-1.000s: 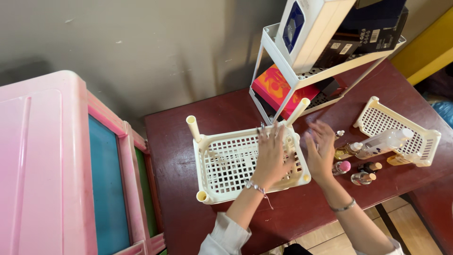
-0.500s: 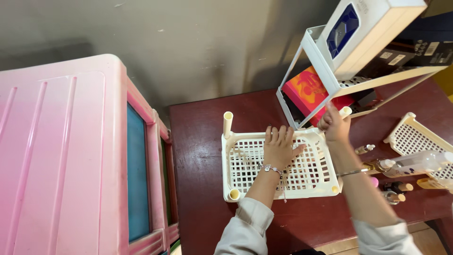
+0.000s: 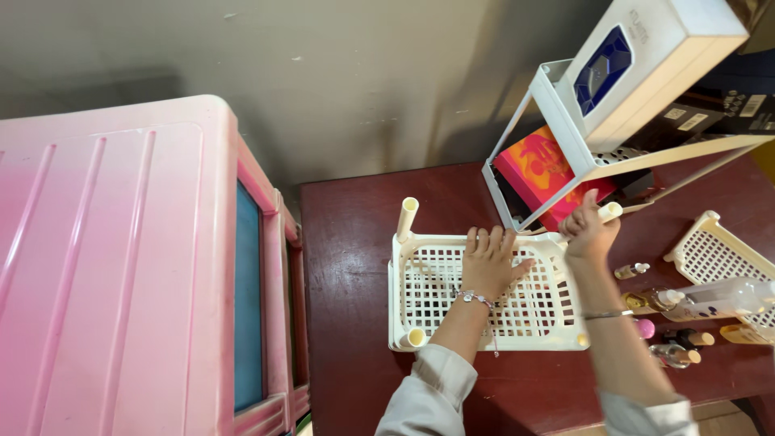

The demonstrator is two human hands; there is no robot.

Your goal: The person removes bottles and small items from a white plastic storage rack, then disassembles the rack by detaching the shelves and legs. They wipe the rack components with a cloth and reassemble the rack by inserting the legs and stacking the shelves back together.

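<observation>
A cream perforated plastic shelf tray (image 3: 420, 291) lies on the dark red table (image 3: 347, 234), with short cream tube legs at its corners. My left hand (image 3: 488, 262) presses flat on the tray's mesh, fingers spread. My right hand (image 3: 588, 230) is closed around the cream tube leg (image 3: 609, 211) at the tray's far right corner. Another tube leg (image 3: 407, 218) stands at the far left corner.
A white shelf rack (image 3: 565, 137) stands behind the tray, holding a white box (image 3: 654, 64) and a red-orange box (image 3: 545, 169). A second cream tray (image 3: 714, 250) and several small bottles (image 3: 686, 303) lie to the right. A pink plastic cabinet (image 3: 121, 266) fills the left.
The view has swung right and closer. My right hand has gone from the small bottles up to the far right leg and closed on it. My left hand stays flat on the tray.
</observation>
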